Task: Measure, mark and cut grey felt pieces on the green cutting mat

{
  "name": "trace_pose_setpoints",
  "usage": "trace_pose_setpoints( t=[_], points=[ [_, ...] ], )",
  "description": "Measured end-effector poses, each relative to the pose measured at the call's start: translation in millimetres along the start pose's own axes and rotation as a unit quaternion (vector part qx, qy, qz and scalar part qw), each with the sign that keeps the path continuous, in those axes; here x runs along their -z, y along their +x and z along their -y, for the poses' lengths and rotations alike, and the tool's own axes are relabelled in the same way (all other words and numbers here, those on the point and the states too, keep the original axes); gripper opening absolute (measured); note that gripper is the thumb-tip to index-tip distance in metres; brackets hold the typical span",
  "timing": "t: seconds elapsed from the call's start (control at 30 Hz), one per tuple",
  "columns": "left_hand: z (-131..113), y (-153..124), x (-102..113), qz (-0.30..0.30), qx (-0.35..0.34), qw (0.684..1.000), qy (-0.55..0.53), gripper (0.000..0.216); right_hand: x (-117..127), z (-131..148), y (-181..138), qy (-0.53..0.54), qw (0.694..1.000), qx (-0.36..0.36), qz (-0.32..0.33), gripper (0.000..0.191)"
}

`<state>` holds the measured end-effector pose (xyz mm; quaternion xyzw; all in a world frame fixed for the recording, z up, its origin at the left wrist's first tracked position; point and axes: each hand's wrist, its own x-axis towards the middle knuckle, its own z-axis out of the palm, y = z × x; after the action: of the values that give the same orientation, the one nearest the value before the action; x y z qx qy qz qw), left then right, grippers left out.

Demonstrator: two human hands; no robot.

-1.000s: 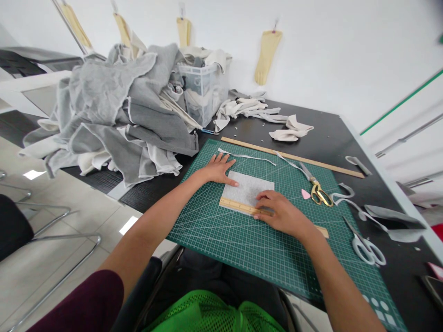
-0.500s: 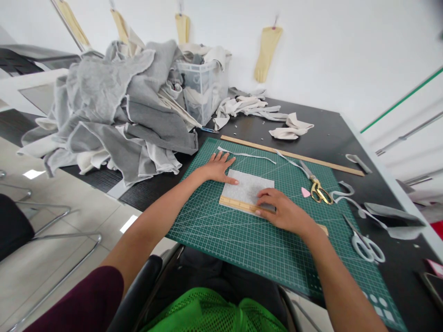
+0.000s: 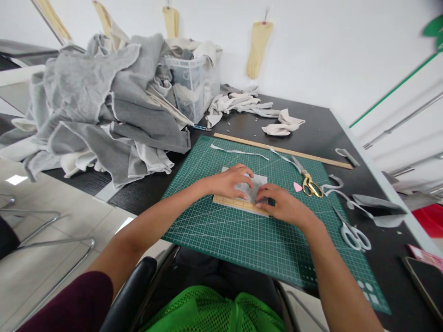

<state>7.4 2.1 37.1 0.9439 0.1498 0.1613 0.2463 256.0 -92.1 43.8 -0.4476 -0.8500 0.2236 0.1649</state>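
Note:
A small grey felt rectangle [image 3: 254,183] lies on the green cutting mat [image 3: 242,230], with a short wooden ruler [image 3: 231,202] laid along its near edge. My left hand [image 3: 226,181] rests palm down on the felt, fingers spread over its middle. My right hand [image 3: 282,205] presses on the felt's right end and the ruler, fingertips touching the cloth close to my left hand. Neither hand visibly grips anything.
Gold-handled scissors [image 3: 309,184] and a pink chalk piece [image 3: 297,186] lie right of the felt; white-handled scissors [image 3: 353,234] sit further right. A long wooden ruler [image 3: 280,150] runs along the mat's far edge. A grey fabric heap [image 3: 104,106] and clear bin [image 3: 192,87] stand at left.
My left hand has slid right from the felt's left edge onto its middle, meeting my right hand. The view has shifted slightly.

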Motion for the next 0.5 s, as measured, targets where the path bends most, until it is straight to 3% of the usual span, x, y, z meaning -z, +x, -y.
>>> trace_pose_setpoints(
  t=[0.17, 0.5],
  points=[
    [2, 2, -11, 0.078, -0.045, 0.995, -0.045, 0.02, 0, 1, -1, 0.0, 1.0, -0.005, 0.019, 0.005],
    [7, 2, -9, 0.103, -0.011, 0.993, -0.061, 0.018, 0, -4, -5, 0.023, 0.998, -0.038, 0.043, 0.011]
  ],
)
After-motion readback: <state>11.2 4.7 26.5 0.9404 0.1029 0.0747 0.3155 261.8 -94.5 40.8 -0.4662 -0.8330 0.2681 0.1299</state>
